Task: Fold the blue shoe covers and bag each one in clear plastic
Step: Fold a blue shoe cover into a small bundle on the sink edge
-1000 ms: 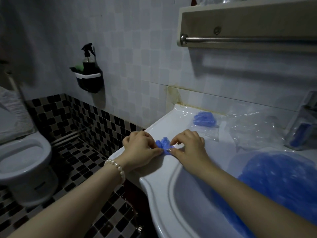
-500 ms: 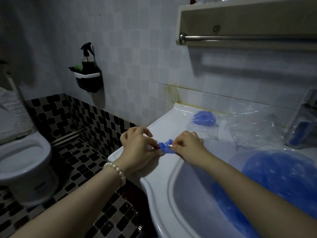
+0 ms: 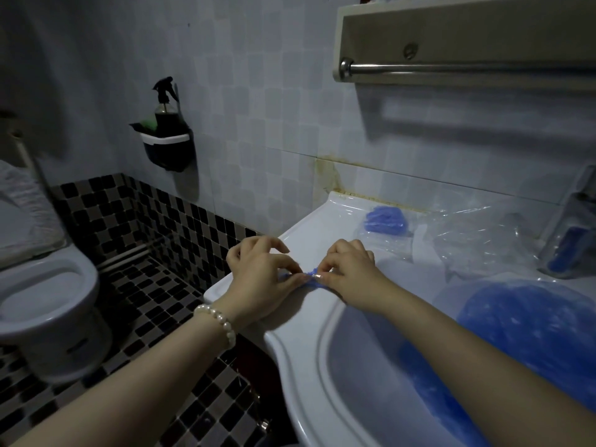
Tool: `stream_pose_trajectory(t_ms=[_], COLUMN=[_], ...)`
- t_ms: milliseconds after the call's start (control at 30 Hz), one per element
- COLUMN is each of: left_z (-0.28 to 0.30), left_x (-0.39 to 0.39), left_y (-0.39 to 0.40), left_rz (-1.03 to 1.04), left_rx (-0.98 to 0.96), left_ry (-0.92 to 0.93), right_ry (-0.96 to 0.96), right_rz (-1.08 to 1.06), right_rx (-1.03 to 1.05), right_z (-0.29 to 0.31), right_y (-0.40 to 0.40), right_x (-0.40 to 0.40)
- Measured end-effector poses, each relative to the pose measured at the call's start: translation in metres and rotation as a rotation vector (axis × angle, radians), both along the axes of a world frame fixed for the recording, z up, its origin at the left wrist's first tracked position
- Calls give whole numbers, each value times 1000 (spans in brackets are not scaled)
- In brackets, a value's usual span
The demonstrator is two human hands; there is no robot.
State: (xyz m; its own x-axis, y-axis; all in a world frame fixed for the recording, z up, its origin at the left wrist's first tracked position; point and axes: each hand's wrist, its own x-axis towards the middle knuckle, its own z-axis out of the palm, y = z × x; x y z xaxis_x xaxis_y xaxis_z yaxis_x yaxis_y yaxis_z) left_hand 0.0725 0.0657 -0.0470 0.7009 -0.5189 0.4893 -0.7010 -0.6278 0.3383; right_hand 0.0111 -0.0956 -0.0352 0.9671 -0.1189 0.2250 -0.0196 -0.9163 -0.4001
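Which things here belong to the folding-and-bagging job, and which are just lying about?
Job: shoe cover pinched between left hand and right hand; bagged cover; clear bags; blue heap in the sink.

Lying about: spray bottle, toilet, towel rail.

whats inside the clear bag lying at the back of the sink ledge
A folded blue shoe cover shows through the clear bag on the sink ledge. Whether anything lies beneath that cover cannot be seen.
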Motion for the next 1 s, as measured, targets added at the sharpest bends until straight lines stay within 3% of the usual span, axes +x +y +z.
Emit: stream_pose_trajectory(t_ms=[100,200,300,400,500,667,800,900,1000], left_z=[0,1,1,1,-1,-4,-6,-2,17], left_x=[0,4,6,6,5,1,2,4,3], left_y=[-2,-6,-10,-11,-6,-3,-4,-1,7], left_rz=[-7,13,32,66,66,-32,-59,-120,-295], left_rx=[32,79,109,159,47,39,54,184,97], left_ry=[-12,50,123,137,84,-88,-117,-1,372], right_ry=[62,-206,-399,-369,-356,-109,-192,-234,-177], right_rz=[-91,-142,8,102,89,-37,7,134,213], right_rx=[51,-63,-151,-225,-234,-116,-110,-53,166], right_z=[-3,-13,-19,-17,-12,-14,-25,-21,-3], right_y=[0,5,3,-1,2,-1,3,-2,-6], right_x=[3,-1,-7,-6,1,6,-4,-11,-19])
